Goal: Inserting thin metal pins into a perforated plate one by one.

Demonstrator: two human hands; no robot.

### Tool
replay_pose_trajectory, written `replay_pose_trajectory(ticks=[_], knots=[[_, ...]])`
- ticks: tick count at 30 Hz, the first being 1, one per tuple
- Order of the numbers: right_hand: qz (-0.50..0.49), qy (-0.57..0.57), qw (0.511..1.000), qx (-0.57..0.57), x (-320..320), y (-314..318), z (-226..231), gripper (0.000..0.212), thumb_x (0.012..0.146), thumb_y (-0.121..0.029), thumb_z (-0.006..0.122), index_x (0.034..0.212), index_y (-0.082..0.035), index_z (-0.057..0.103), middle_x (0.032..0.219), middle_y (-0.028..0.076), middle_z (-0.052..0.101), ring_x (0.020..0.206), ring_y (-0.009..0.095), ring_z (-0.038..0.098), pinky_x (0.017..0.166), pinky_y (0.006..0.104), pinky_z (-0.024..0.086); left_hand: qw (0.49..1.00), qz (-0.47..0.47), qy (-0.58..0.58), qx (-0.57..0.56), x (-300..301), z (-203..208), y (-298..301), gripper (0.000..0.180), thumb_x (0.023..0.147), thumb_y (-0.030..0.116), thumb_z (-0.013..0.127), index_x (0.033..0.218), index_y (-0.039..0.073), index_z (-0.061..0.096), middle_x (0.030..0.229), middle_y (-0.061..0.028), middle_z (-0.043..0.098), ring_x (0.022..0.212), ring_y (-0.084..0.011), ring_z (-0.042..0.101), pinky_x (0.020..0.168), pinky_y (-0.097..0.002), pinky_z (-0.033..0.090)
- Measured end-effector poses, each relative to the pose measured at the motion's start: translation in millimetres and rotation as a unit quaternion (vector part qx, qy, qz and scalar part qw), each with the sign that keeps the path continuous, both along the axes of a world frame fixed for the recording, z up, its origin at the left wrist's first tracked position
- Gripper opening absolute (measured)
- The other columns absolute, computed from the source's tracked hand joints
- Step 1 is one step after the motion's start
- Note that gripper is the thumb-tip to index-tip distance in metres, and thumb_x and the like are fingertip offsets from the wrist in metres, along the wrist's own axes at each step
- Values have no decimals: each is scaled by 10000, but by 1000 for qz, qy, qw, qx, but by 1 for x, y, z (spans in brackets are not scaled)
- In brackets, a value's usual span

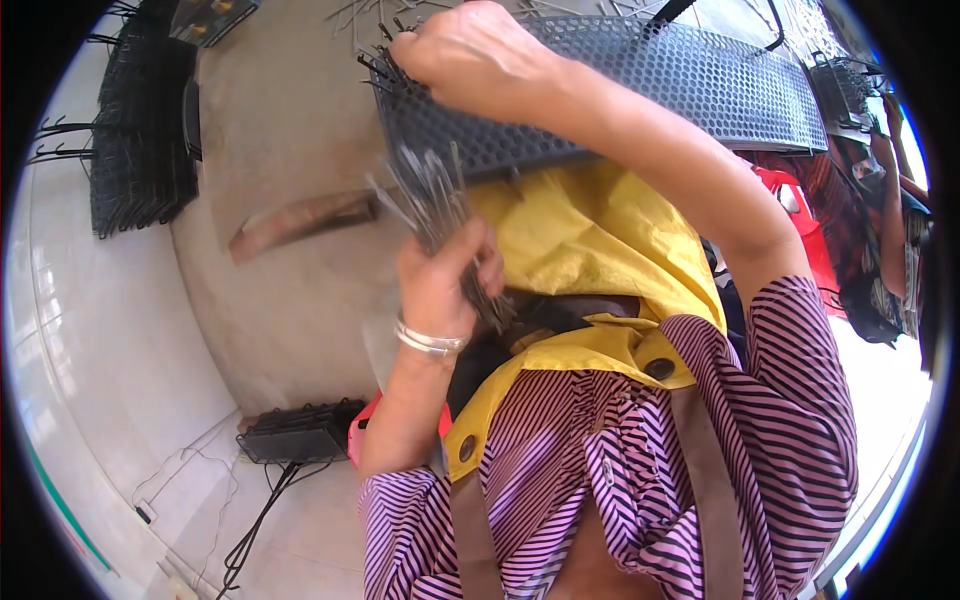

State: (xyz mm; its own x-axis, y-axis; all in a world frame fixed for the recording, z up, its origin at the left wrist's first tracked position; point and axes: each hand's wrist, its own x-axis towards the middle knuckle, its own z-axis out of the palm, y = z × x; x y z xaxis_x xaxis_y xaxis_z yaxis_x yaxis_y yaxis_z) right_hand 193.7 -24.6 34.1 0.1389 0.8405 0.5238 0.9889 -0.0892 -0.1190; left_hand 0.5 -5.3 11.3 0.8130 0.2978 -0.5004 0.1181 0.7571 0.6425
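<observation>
My left hand [440,285] is wrapped round a bundle of thin grey metal rods [428,195], whose upper ends fan out, blurred by motion. A silver bangle circles that wrist. Ahead of it lies a dark perforated metal panel [640,95], reaching from the middle toward the right above my yellow apron [600,230]. My right hand [475,60] is closed at the panel's left end, its knuckles upward. Several short black metal rods [380,72] stick out beside its fingers. What the fingertips pinch is hidden under the hand.
A reddish-brown, blurred strip [300,222] lies on the floor [280,310] to the left. Stacked black wire racks [145,140] stand at the far left, and a black rack [300,432] at lower left. Loose rods [560,8] are scattered beyond the panel. Another person's arm [890,215] shows at right.
</observation>
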Motion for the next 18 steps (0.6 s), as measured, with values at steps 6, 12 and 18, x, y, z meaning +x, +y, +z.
replay_pose_trajectory(ticks=[6, 12, 18], knots=[[-9, 51, 999, -9, -3, 5, -6, 111, 674, -115, 536, 619, -22, 560, 639, 155, 585, 608, 328, 586, 512, 379, 464, 999, -36, -16, 25, -2, -5, 2, 117, 819, 124, 547, 827, 21, 492, 678, -62, 478, 462, -125, 426, 389, -250, 334], [-4, 526, 850, -23, -39, -50, 1, 118, 781, -96, 578, 846, 3, 590, 603, 31, 578, 485, 85, 523, 435, 217, 415, 1000, -17, -13, 6, -2, -3, 2, 120, 797, 102, 558, 840, 12, 489, 653, -75, 485, 447, -136, 440, 379, -251, 344], [-8, 719, 695, -1, -48, -60, 13, 111, 773, -71, 575, 759, 40, 580, 605, 43, 577, 504, 76, 545, 443, 201, 452, 1000, -1, -19, -21, -1, 0, 1, 160, 785, 115, 569, 866, 1, 491, 650, -94, 514, 457, -164, 478, 374, -258, 367]])
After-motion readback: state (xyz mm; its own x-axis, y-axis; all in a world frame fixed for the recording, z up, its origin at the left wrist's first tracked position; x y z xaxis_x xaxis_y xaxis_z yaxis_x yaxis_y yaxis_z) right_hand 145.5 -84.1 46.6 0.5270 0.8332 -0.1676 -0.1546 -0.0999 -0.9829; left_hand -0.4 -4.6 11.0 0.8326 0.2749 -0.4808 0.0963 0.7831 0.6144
